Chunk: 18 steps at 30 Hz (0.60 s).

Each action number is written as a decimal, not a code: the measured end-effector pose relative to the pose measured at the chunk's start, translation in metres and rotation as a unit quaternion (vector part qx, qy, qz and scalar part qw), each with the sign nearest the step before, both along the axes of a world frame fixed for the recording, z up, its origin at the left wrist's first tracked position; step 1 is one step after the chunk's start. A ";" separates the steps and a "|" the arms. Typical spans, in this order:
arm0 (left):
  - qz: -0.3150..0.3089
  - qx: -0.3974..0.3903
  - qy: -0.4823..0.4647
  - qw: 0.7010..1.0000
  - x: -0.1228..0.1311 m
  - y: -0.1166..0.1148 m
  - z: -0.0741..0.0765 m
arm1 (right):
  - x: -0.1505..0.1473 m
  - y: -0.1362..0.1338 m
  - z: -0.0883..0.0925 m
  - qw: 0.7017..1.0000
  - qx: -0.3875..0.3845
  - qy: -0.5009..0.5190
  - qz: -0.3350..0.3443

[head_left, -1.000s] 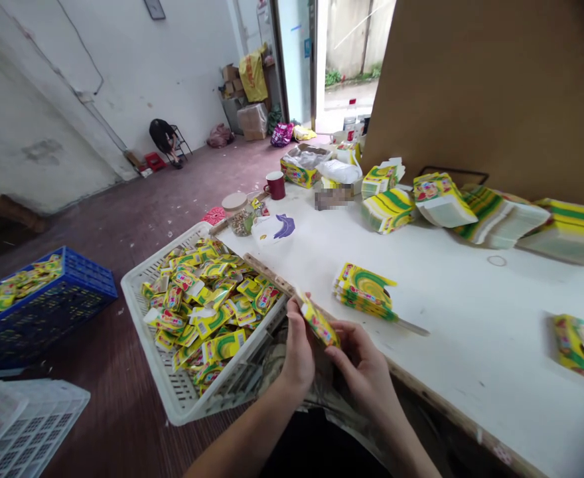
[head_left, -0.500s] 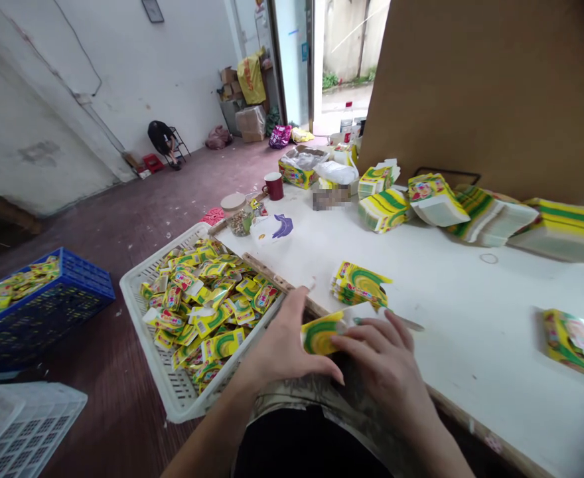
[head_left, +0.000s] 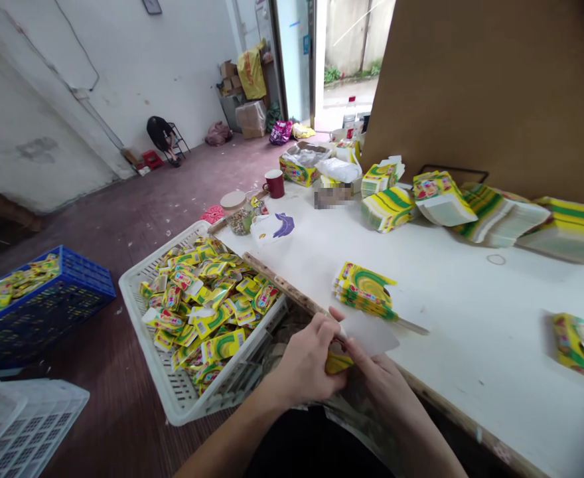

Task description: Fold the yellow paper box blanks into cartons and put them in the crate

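My left hand (head_left: 308,364) is closed around a small yellow-and-green carton (head_left: 338,362) at the table's near edge. My right hand (head_left: 382,380) grips the same carton from the other side, its thumb pressed near one end. Most of the carton is hidden by my fingers. Just beyond my hands lies a short stack of flat yellow cartons (head_left: 364,287), with a thin blade-like strip (head_left: 412,326) sticking out beside it. To my left stands a white plastic basket (head_left: 172,398) full of small yellow cartons (head_left: 212,292).
Stacks of flat printed card (head_left: 441,198) line the back of the white table (head_left: 471,299). A maroon mug (head_left: 273,184), a lidded jar (head_left: 237,216) and an open box (head_left: 302,166) stand at the far left corner. On the floor sits a blue crate (head_left: 80,292). Another yellow packet (head_left: 583,348) lies at right.
My left hand, open beside the carton before, has closed on it. Both hands and the carton have dropped slightly toward the table edge, and the carton is now mostly covered.
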<state>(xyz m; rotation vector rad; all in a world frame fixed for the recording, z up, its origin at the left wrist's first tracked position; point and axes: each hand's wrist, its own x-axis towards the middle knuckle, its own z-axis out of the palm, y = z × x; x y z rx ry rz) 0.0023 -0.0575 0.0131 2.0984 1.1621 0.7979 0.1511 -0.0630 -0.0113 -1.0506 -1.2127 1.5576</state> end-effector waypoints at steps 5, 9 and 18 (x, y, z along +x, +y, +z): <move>0.002 -0.075 -0.006 0.997 -0.004 0.006 -0.009 | -0.004 -0.006 -0.001 0.974 0.171 -0.148 -0.011; 0.045 -0.064 -0.035 0.996 -0.002 0.007 -0.014 | -0.004 -0.008 -0.008 0.930 0.276 -0.243 -0.015; 0.077 -0.068 0.056 0.993 -0.023 0.004 0.004 | 0.022 0.003 -0.015 0.909 0.291 -0.297 0.025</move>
